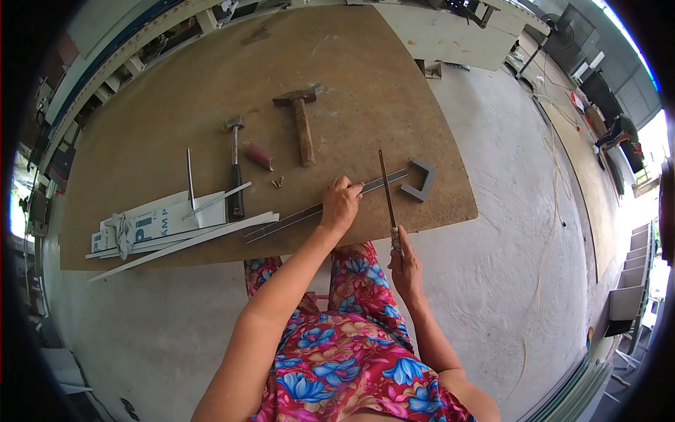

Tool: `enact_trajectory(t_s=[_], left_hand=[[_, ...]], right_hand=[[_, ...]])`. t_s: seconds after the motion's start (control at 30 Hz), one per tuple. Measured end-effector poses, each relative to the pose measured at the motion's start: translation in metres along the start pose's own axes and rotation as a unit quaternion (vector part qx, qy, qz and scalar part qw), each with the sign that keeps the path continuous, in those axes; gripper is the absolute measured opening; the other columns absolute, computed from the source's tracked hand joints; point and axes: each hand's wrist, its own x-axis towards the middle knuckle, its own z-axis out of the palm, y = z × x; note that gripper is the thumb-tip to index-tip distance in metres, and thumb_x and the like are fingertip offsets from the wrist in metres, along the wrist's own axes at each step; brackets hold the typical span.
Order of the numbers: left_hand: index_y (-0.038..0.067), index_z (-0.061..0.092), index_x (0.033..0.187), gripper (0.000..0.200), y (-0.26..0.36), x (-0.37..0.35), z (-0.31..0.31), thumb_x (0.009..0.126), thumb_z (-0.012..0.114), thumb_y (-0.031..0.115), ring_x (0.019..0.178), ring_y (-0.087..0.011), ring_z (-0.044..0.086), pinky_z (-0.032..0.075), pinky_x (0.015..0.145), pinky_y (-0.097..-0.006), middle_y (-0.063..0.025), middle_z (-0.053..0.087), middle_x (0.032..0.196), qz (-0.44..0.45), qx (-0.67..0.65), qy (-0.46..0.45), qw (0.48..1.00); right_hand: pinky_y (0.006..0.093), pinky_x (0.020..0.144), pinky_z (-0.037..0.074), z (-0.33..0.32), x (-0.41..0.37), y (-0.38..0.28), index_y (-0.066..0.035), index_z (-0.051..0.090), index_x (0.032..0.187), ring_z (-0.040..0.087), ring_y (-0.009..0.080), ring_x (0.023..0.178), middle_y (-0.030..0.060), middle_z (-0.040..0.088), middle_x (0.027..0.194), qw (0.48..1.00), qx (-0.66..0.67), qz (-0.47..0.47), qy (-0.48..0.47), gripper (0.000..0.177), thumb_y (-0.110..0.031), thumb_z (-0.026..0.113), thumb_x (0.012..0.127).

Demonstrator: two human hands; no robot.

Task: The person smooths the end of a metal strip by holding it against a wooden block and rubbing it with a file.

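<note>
Dark strip (302,213) is lying aslant near the table's (380,70) near edge, left of the grey bracket (423,181). The left hand (342,202) is pressing on it, fingers bent and bunched together. The right hand (406,266) is clamping its fingers around the handle of the long thin tool (387,190), whose blade is crossing the strip's right part.

Your left hand (341,205) hides a stretch of the grey strip (295,217) | your right hand (406,270) covers the handle's (396,238) near end | left: crumpled wrap (122,234) hides some of your white sheet (169,218) | far right: person (621,132) too small for you to make out
</note>
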Motion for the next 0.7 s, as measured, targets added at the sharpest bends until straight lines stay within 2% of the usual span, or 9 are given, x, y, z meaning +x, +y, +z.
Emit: enact_trajectory(t_s=[0.27,0.37,0.57,0.7], left_hand=[[0.013,0.073,0.1,0.027,0.0,-0.002,0.004,0.073,0.075,0.009,0.093,-0.0255,0.055,0.046,0.082,-0.0386,-0.0059,0.057,0.091,-0.019,0.007,-0.005,1.0],[0.013,0.074,0.1,0.028,0.0,-0.002,0.002,0.073,0.076,0.01,0.093,-0.025,0.054,0.046,0.083,-0.0385,-0.0056,0.057,0.092,-0.017,0.01,-0.008,1.0],[0.014,0.073,0.099,0.026,0.002,-0.002,0.0,0.073,0.076,0.012,0.094,-0.0249,0.054,0.046,0.083,-0.0384,-0.0052,0.057,0.092,-0.024,0.015,-0.015,0.999],[0.014,0.073,0.096,0.023,0.003,-0.002,0.001,0.074,0.076,0.013,0.094,-0.025,0.055,0.046,0.082,-0.0385,-0.0051,0.057,0.092,-0.022,0.026,-0.013,0.999]], right_hand=[[0.0427,0.076,0.049,-0.003,-0.007,0.009,-0.008,0.044,0.14,0.061,0.0386,0.086,0.0234,0.061,0.098,1.0,0.004,-0.003,0.0,0.052,-0.002,0.051,0.09],[0.029,0.058,0.05,-0.005,-0.006,0.015,-0.014,0.042,0.144,0.054,0.0129,0.06,0.0086,0.058,0.084,0.999,0.003,-0.031,0.019,0.053,-0.001,0.049,0.093],[0.0282,0.058,0.05,-0.003,-0.003,0.028,-0.013,0.045,0.143,0.053,0.0119,0.059,0.0078,0.058,0.083,0.997,-0.019,-0.066,0.027,0.05,-0.003,0.05,0.094],[0.0277,0.057,0.049,-0.003,-0.005,0.025,-0.013,0.046,0.142,0.053,0.0115,0.059,0.0085,0.058,0.085,0.998,-0.021,-0.052,0.009,0.048,-0.004,0.051,0.094]])
